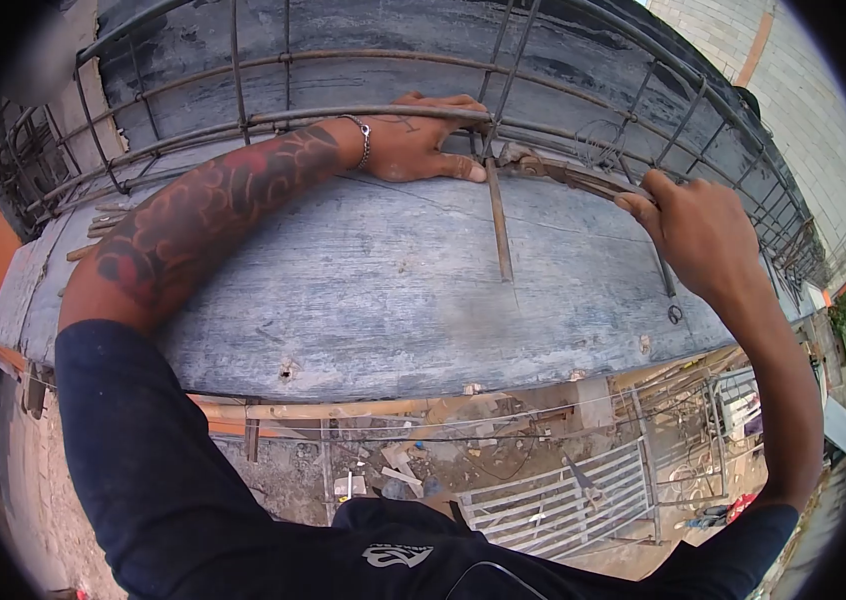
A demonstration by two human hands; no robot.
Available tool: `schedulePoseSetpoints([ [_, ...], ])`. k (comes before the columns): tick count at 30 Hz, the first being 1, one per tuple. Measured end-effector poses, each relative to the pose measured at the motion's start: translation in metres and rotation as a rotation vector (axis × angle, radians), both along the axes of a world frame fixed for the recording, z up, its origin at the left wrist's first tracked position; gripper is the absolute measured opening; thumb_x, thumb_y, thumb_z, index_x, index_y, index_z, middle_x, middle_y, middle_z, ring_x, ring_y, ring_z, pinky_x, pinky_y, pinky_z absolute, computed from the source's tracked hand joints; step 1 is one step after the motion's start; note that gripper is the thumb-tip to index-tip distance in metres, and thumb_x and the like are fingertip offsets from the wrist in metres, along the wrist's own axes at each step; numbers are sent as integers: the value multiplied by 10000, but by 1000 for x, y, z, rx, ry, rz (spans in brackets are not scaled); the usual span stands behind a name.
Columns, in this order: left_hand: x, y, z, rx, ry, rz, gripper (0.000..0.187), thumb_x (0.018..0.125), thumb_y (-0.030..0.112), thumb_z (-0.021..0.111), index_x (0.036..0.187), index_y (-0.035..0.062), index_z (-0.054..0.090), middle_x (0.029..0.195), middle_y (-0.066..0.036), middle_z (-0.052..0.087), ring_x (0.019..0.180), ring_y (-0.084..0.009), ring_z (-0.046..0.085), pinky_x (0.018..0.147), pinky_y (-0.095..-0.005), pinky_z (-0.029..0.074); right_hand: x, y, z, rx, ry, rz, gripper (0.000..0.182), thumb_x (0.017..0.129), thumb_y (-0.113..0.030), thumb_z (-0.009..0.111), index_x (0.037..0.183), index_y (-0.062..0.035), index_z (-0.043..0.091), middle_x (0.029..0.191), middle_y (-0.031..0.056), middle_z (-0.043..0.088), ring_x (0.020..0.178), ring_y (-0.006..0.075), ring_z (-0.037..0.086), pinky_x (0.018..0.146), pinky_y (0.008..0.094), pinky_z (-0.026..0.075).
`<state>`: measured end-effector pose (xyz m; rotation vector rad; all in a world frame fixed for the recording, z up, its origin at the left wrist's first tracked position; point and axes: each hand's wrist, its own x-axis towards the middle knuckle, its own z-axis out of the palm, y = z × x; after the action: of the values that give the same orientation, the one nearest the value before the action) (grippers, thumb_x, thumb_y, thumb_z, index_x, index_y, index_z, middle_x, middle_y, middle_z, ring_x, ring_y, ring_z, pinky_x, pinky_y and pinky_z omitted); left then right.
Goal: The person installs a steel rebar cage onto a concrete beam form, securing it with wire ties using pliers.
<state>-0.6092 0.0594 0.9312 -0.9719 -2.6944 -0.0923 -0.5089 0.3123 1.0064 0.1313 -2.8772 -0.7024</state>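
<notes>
My left hand lies against the long rebar of a steel cage, its fingers reaching over the bar and its thumb spread on the board below. Closed round the handles of a pair of pliers is my right hand. The jaws of the pliers are beside a bar joint, just right of my left thumb. From that joint a short rebar piece points down over the grey board. Thin loose wire curls above the pliers.
Rebar pieces lie at the board's left end. The board's near edge drops away to a lower level with a slatted metal frame, rubble and poles. A block wall stands at the upper right.
</notes>
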Motion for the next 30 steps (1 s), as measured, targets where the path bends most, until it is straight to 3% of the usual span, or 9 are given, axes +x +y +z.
schedulePoseSetpoints([
  [4,-5,-1,-6,-17,0,-4,836,846,686,360,1368,35,332,1368,-146,369,1308,-333,322,1094,-450,237,-24,19,19,-286,-370,-62,373,860,-385,590,996,-38,570,845,147,628,768,232,633,651,392,500],
  [5,-4,0,-3,3,40,-16,836,847,685,358,1372,34,328,1372,-149,366,1312,-334,317,1097,-452,234,-22,25,10,-175,-107,302,341,846,-342,617,1000,-45,550,875,154,628,736,230,638,624,381,507],
  [12,-9,-1,-6,-17,23,-35,861,836,699,355,1381,33,317,1411,-169,322,1349,-343,251,1106,-466,219,-31,51,-20,276,438,710,351,793,-249,675,1065,-95,516,992,54,596,842,239,629,712,384,502],
  [14,-5,0,-3,-9,1,38,867,830,706,357,1388,44,308,1422,-176,302,1358,-356,222,1115,-479,196,-30,56,-15,520,757,915,282,833,-294,632,1024,-97,570,948,52,610,768,211,630,629,381,495],
  [18,-13,-5,-11,-30,49,44,876,825,714,354,1399,55,291,1432,-180,281,1362,-370,203,1120,-492,172,-21,47,-9,557,879,934,350,863,-419,564,886,-77,635,769,55,625,659,196,615,602,391,488],
  [20,-12,-4,-9,20,19,35,892,814,727,357,1403,61,280,1436,-176,275,1354,-376,216,1121,-496,163,-7,28,6,-36,228,285,506,893,-509,474,744,-56,643,549,43,572,577,191,604,637,414,492],
  [21,-13,-4,-7,-4,19,24,892,814,727,357,1403,61,280,1436,-176,275,1354,-376,216,1121,-496,163,-6,30,17,-304,-30,283,584,918,-520,429,640,-38,610,440,31,510,465,173,583,548,377,506],
  [25,-8,-1,-2,-28,-66,23,900,804,735,367,1399,65,287,1444,-173,260,1342,-388,226,1117,-496,174,-9,43,22,-410,-117,235,577,903,-539,462,696,-15,583,400,15,468,337,113,506,326,235,388],
  [30,-18,-6,-8,-20,-13,-10,867,825,715,359,1389,58,309,1447,-181,246,1350,-388,203,1111,-494,189,24,97,6,-732,-115,217,587,897,-554,465,617,-44,533,423,-1,477,355,86,506,340,211,395],
])
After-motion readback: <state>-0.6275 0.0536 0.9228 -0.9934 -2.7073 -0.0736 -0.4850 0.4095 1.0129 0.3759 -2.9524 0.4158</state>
